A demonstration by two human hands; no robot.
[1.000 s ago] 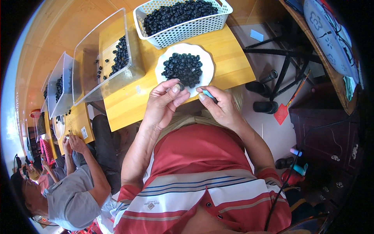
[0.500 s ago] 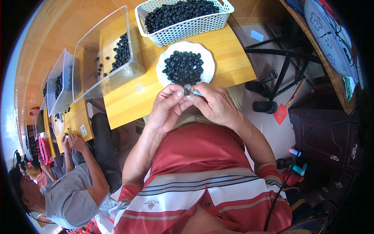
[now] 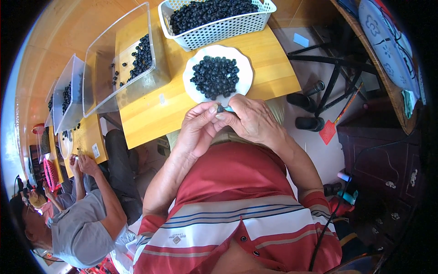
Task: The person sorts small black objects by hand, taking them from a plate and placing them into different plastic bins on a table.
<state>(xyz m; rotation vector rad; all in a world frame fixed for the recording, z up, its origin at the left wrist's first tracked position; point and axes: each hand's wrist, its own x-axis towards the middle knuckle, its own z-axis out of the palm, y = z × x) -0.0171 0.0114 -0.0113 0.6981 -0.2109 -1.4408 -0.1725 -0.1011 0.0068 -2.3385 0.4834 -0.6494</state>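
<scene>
Close together at the near edge of the wooden table point(image 3: 150, 123), my two hands meet over my lap. Between the thumb and fingers of my left hand point(image 3: 197, 128) is a small black round piece point(image 3: 221, 109). My right hand point(image 3: 255, 121) pinches a thin teal tool point(image 3: 229, 109), its tip against that piece; the tool's kind is mostly hidden by my fingers. Just beyond my hands sits a white scalloped plate point(image 3: 247, 75) with a pile of black round pieces point(image 3: 214, 75), some showing a hole in the middle.
Behind the plate stands a white perforated basket point(image 3: 219, 37) full of such pieces. A clear plastic bin point(image 3: 160, 75) at left holds more. Farther left, a person in grey point(image 3: 84, 223) works at another table. Black metal legs point(image 3: 335, 84) and a dark cabinet point(image 3: 378, 169) are at right.
My hands stay joined and have shifted only slightly; the black piece and teal tool now show a little more plainly between my fingers. The view has tilted slightly.
</scene>
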